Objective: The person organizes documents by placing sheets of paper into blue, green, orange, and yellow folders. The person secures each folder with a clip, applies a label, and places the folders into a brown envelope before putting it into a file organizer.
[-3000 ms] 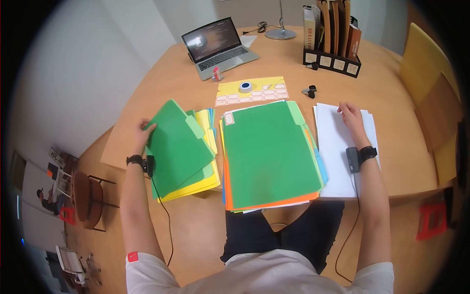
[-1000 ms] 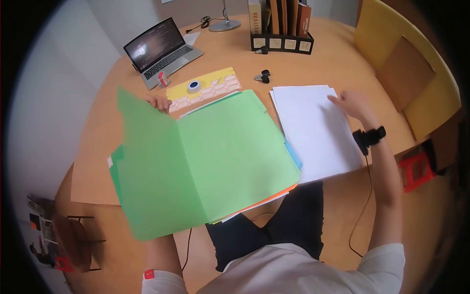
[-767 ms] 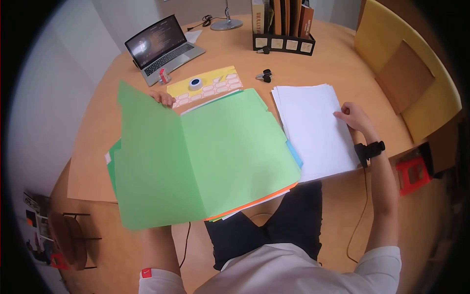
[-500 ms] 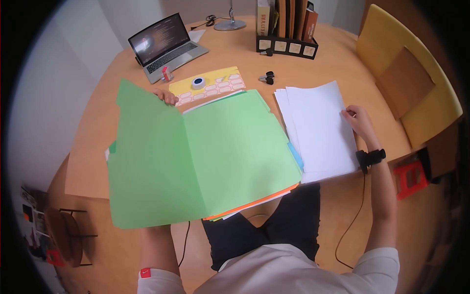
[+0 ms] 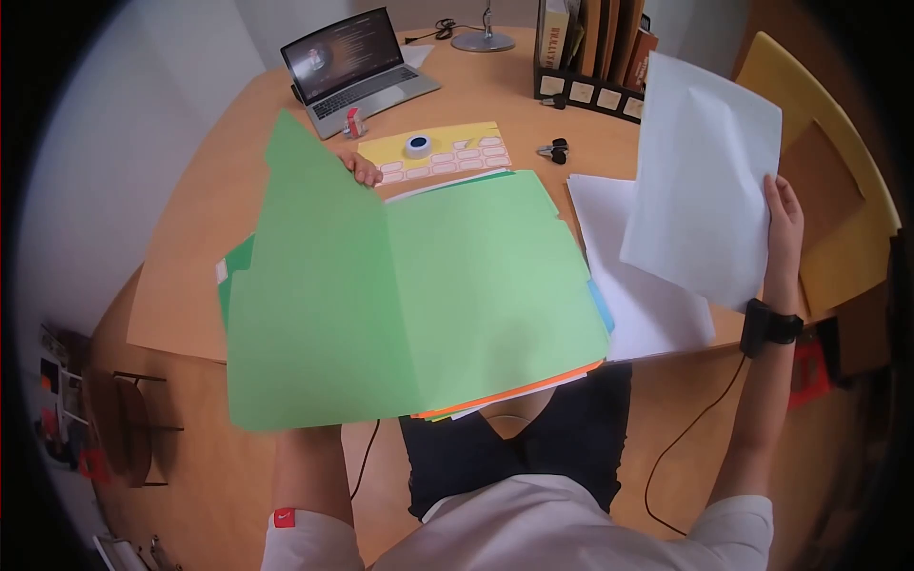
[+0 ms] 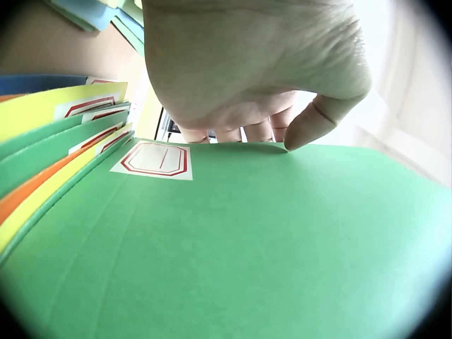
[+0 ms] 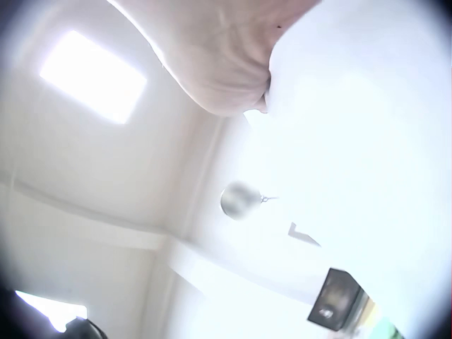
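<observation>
A green folder (image 5: 486, 295) lies spread on a stack of coloured folders, its left cover raised. My left hand (image 5: 360, 168) pinches that cover's top edge; in the left wrist view the thumb of the hand (image 6: 261, 70) presses on the green cover (image 6: 282, 233) beside a red-framed label (image 6: 154, 159), the fingers behind it. My right hand (image 5: 784, 224) grips the right edge of a white sheet (image 5: 705, 181), lifted above the white paper pile (image 5: 609, 238). In the right wrist view the sheet (image 7: 360, 141) is overexposed beside the hand (image 7: 212, 56).
A laptop (image 5: 362, 90) stands at the back left, near a small red-and-white item (image 5: 353, 124). A white roll (image 5: 418, 147) sits on a yellow label sheet (image 5: 381, 150). Black clips (image 5: 559, 150), a lamp base (image 5: 483, 41) and a book rack (image 5: 609, 98) are farther right.
The left hand has brought a green folder from the left pile onto the middle stack, where it is now spread open. The right hand has lifted a white sheet off the pile.
</observation>
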A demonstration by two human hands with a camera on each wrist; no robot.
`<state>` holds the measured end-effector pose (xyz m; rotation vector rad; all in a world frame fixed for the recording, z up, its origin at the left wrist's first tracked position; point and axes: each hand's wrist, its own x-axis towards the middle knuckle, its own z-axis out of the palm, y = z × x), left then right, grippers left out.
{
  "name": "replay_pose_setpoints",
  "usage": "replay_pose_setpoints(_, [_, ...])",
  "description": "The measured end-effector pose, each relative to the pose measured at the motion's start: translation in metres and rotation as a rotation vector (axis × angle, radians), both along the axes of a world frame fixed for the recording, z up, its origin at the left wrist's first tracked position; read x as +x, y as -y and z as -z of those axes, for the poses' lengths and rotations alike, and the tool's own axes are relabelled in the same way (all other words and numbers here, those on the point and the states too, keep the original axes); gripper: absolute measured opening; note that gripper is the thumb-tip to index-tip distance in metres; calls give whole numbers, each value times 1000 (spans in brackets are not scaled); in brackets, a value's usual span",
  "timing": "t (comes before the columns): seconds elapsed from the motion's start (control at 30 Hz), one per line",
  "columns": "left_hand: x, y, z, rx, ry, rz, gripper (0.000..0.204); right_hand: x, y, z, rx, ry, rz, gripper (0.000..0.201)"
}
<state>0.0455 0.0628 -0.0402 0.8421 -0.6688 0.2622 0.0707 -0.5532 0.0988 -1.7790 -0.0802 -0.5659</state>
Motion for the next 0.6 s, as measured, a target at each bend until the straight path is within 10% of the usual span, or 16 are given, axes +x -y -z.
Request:
replay_pose_setpoints(0.3, [-5,1,-9,-2,-2,-31,18,-2,-150,49,-20,-320,-590,22])
replay_pose_setpoints(0.6, [-4,-8,-5,23,-18,-69,21,-27,-231,76,-596,-288,-563,27])
